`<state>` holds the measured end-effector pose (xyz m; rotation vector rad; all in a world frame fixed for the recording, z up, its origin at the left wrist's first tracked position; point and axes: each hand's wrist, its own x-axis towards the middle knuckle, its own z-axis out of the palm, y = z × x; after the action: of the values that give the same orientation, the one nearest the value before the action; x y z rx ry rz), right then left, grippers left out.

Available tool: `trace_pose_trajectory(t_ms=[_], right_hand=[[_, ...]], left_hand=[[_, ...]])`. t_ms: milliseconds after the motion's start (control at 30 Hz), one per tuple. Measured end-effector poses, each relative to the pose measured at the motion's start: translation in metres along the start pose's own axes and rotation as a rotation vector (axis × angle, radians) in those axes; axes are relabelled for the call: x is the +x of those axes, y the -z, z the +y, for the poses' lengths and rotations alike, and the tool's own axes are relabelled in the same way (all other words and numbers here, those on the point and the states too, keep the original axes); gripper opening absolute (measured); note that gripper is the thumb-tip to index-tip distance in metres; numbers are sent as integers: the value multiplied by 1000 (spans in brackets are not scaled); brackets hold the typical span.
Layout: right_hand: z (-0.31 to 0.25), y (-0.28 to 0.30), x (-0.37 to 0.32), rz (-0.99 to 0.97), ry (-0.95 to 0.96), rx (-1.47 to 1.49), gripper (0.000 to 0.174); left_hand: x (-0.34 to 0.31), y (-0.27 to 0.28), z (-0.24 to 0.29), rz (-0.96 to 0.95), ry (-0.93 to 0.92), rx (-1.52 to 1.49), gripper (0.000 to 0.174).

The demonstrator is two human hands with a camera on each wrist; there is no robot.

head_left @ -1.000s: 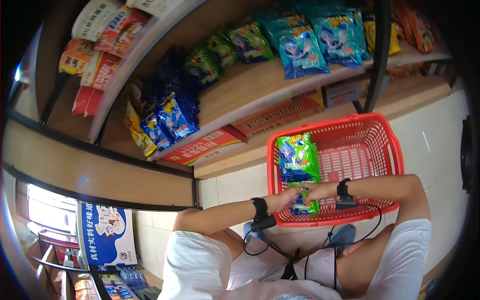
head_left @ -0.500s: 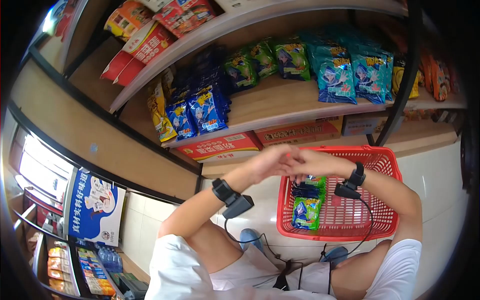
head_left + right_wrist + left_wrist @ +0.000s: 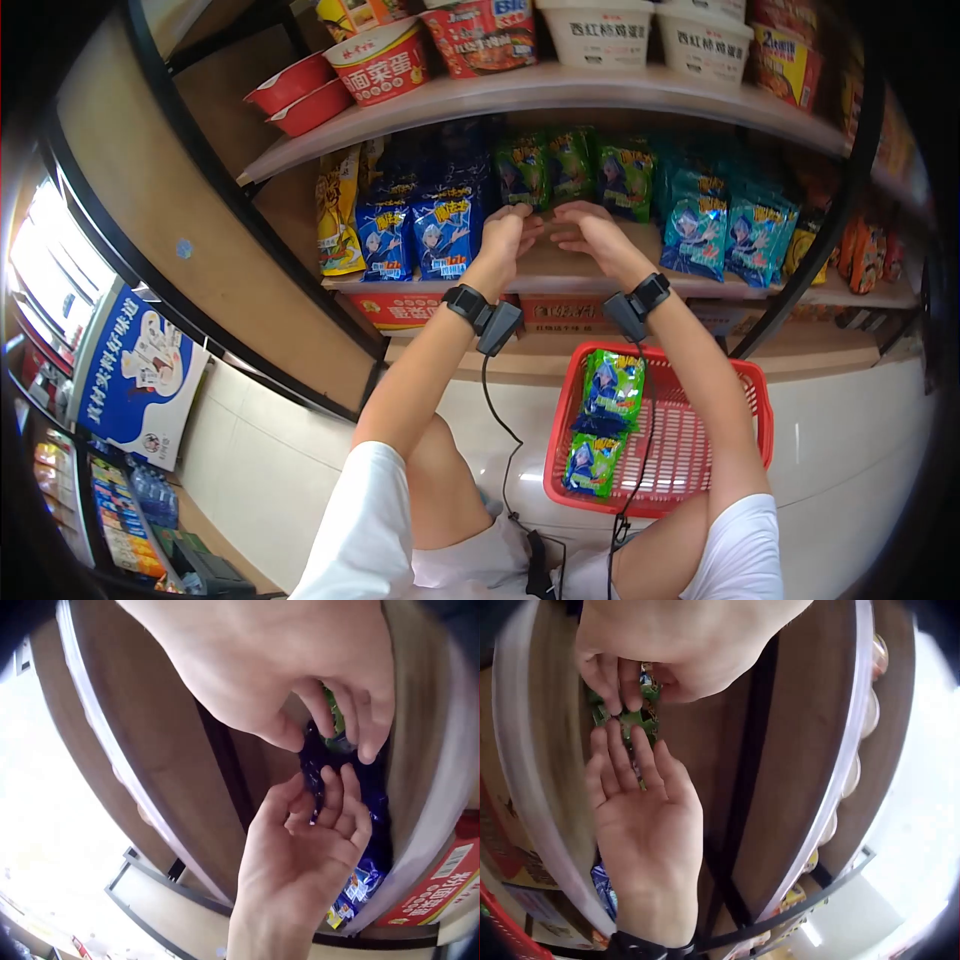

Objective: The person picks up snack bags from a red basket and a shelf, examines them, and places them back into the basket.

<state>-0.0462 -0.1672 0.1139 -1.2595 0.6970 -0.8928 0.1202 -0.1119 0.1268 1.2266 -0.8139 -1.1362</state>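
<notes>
Both hands are raised at the lower snack shelf, palms facing and fingers slightly bent, holding nothing. The left hand is in front of a green packet, beside blue packets. Just left of another green packet is the right hand. In the left wrist view, green packets show behind the fingertips; whether they are touched, I cannot tell. Dark blue packets stand behind the hands in the right wrist view. Below, a red basket holds green packets along its left side.
Teal packets stand right of the green ones, and a yellow packet at the left end. Noodle tubs line the shelf above. Cartons lie underneath. A black post crosses the shelf front; cables hang from both wrists.
Both hands have moved from the basket up to the shelf and have separated. A green packet they were touching earlier lies in the front of the basket. The view has tilted up toward the shelves.
</notes>
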Motion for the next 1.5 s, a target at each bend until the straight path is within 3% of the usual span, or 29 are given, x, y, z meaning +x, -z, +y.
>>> trace_pose_trajectory(t_ms=[67,200,233,333,367,500,700,800,900,1000,1067,1100,1133,1167,1233,1267,1333,1367,1400,1433,1467,1500], right_hand=[[9,-2,20,66,-6,47,32],[27,2,60,194,30,-24,31],[30,4,66,163,48,-51,32],[30,0,74,189,95,-84,31],[27,-2,77,205,67,-108,32],[45,0,104,64,88,214,25],[55,-6,120,105,52,236,25],[52,-19,113,242,105,51,31],[59,-24,118,345,325,-224,37],[64,-14,125,465,393,-462,41],[68,-6,122,493,385,-315,39],[66,2,119,469,445,-462,36],[48,-6,93,505,353,-560,41],[61,9,102,518,401,-602,45],[43,14,70,341,423,-495,43],[31,10,41,379,451,-474,41],[16,17,7,410,327,-584,35],[23,31,1,341,355,-496,30],[12,34,-26,242,204,-386,35],[4,36,-52,204,189,-368,30],[4,37,-77,165,173,-343,25],[9,42,-97,141,155,-361,26]], left_hand=[[29,7,-12,1,46,-102,22],[67,0,-29,6,-11,-126,44],[75,-2,-32,-27,-47,-103,57],[90,-2,-26,-42,-48,-131,69],[92,-2,-25,-96,-85,-178,82],[105,3,-25,-194,-32,-249,89],[111,7,-29,-283,-40,-257,90],[105,6,-27,-177,-22,-235,86],[98,8,-19,-154,-10,-186,82],[83,7,-4,-192,76,-66,77],[78,6,-1,-175,55,33,75],[76,5,-1,-170,55,88,73],[75,5,0,-145,22,152,65],[81,8,-6,-135,-29,186,56],[89,15,-26,-113,-376,198,36],[68,15,-13,-4,-504,530,39],[48,6,-16,104,-621,593,45],[51,10,-22,-2,-495,552,47],[35,1,-22,-38,-430,490,46],[-10,-14,-9,-257,-301,286,46],[-22,-23,-14,-348,-156,120,49],[-36,-25,-17,-327,-93,281,48]])
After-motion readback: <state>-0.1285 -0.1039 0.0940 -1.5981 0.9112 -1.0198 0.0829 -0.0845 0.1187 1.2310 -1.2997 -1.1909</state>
